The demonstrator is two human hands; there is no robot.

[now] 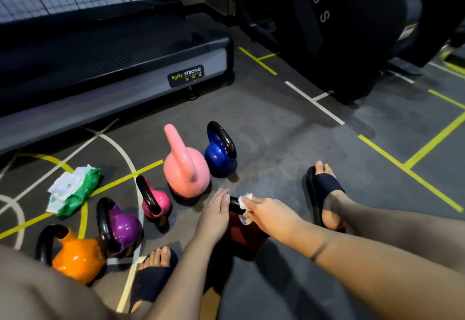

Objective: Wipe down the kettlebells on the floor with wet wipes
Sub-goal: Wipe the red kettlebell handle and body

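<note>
Head view, looking down at a grey gym floor (276,143) marked with yellow and white lines. A black label (186,75) on the end of a treadmill (113,88) at upper left reads "BODY STRONG FITNESS"; the small characters beneath it cannot be made out. On a dark machine (352,30) at upper right, the pale letters "E S S" are seen, the rest of the word being cut off by the frame edge.

Six kettlebells are set on the floor. A red kettlebell (244,231) stands nearest, between the two arms, and is largely hidden by them. Its black handle is touched by the left hand (216,209), whose fingers are laid out straight against it. A crumpled white wipe (245,200) is pinched in the right hand (269,215) and pressed onto the top of that handle.

Behind it, a large salmon kettlebell (186,168) and a blue kettlebell (219,153) stand side by side. To the left, a small pink kettlebell (156,202), a purple kettlebell (123,229) and an orange kettlebell (75,259) are lined up, all with black handles. A green wipes pack (75,191) lies open further left, with white sheets spilling out.

A foot in a dark slide is seen on each side of the red kettlebell: the left foot (151,279) and the right foot (324,191).
</note>
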